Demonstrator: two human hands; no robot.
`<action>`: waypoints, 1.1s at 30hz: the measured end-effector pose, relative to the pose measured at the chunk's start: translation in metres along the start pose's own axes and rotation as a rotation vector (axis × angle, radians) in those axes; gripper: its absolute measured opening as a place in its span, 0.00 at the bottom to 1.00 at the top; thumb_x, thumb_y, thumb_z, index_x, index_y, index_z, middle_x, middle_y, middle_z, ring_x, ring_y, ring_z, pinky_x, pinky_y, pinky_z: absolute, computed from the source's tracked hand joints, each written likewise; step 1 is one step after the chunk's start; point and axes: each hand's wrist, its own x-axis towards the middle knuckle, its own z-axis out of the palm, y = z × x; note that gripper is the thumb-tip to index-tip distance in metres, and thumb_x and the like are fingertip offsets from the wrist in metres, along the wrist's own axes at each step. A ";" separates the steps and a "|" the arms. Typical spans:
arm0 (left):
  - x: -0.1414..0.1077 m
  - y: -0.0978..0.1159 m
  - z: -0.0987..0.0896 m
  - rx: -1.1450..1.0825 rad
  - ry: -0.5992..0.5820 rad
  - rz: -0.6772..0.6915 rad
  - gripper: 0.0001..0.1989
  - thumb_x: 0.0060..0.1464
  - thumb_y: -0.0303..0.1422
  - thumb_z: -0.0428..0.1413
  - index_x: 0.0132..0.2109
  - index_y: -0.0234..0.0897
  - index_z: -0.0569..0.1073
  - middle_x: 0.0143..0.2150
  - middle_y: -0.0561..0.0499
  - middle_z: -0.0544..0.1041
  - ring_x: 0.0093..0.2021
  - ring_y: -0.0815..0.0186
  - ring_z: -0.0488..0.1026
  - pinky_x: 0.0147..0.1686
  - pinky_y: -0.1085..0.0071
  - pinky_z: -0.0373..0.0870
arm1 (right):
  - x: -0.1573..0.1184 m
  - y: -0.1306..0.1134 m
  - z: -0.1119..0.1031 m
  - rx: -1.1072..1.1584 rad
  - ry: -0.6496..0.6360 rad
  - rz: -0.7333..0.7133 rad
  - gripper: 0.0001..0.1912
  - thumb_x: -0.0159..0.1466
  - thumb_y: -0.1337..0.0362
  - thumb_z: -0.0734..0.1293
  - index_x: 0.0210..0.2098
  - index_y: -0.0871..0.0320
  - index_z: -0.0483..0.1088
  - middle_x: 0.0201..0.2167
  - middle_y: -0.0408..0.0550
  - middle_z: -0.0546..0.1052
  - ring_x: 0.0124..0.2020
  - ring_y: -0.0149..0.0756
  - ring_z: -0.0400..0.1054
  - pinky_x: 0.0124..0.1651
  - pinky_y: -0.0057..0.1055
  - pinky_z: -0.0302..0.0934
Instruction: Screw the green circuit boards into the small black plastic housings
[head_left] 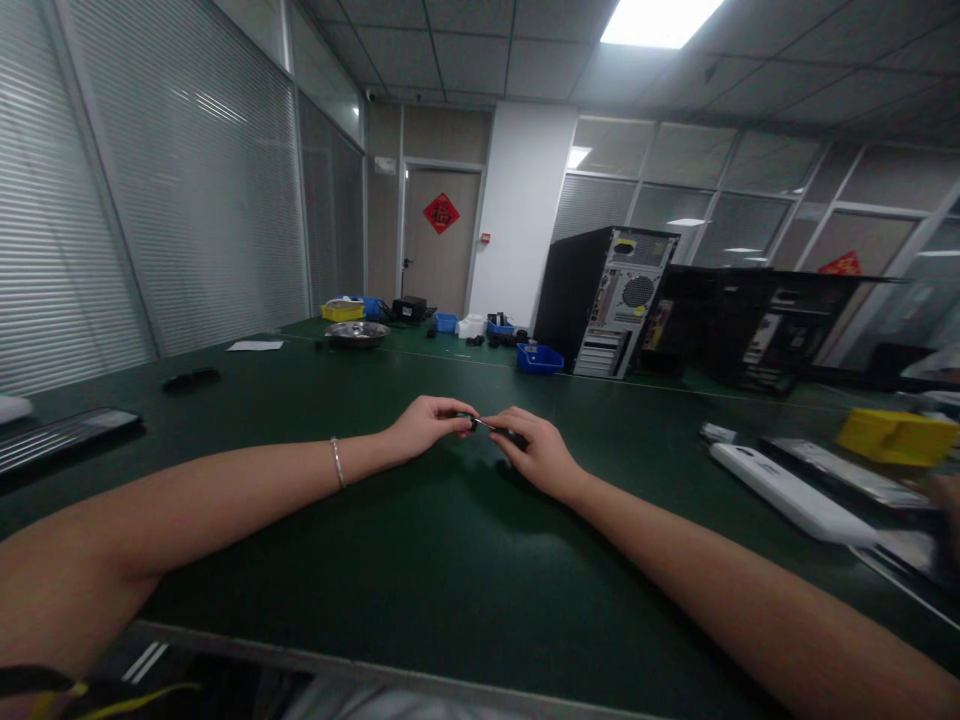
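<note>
Above the middle of the green table, my left hand point(426, 424) pinches a small green and black part point(469, 421) between thumb and fingertips. My right hand point(541, 452) is closed on a slim tool with a dark handle point(513, 437). Its thin metal tip points left and meets the small part, or lies right beside it. Whether the tool is a screwdriver or tweezers is too small to tell. Both hands are held close together, with a shadow on the tabletop point(450, 560) below them.
A blue bin point(539, 359) and a computer tower point(607, 300) stand beyond my hands. At the right lie a long white device point(787, 492) and a yellow bin point(896, 437). Further left are a metal bowl point(355, 335), a keyboard point(67, 440) and a dark object point(190, 379).
</note>
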 end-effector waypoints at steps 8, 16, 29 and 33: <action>-0.001 0.000 0.001 -0.074 0.010 -0.022 0.13 0.48 0.29 0.62 0.42 0.29 0.79 0.36 0.46 0.80 0.36 0.64 0.75 0.43 0.63 0.71 | 0.000 0.000 0.000 0.032 0.010 -0.013 0.11 0.69 0.64 0.63 0.49 0.59 0.69 0.45 0.49 0.75 0.43 0.38 0.72 0.46 0.41 0.68; -0.002 0.001 0.003 -0.088 0.019 -0.006 0.13 0.50 0.30 0.61 0.43 0.30 0.78 0.39 0.45 0.80 0.38 0.62 0.76 0.43 0.62 0.72 | 0.001 -0.001 0.000 0.070 0.037 -0.016 0.11 0.69 0.64 0.63 0.49 0.59 0.69 0.45 0.49 0.75 0.43 0.38 0.72 0.45 0.41 0.68; -0.003 0.006 0.002 0.024 0.016 0.037 0.11 0.48 0.28 0.62 0.41 0.31 0.79 0.34 0.48 0.80 0.34 0.64 0.75 0.41 0.65 0.71 | 0.000 -0.001 0.000 0.056 0.033 -0.014 0.11 0.69 0.63 0.63 0.49 0.59 0.70 0.45 0.49 0.75 0.43 0.38 0.72 0.46 0.41 0.68; -0.002 0.004 0.002 -0.004 0.013 0.031 0.11 0.49 0.28 0.62 0.41 0.31 0.79 0.35 0.47 0.80 0.34 0.64 0.75 0.41 0.65 0.71 | 0.000 0.000 0.002 0.059 0.038 -0.014 0.11 0.69 0.63 0.63 0.49 0.58 0.70 0.45 0.49 0.75 0.43 0.38 0.72 0.46 0.41 0.68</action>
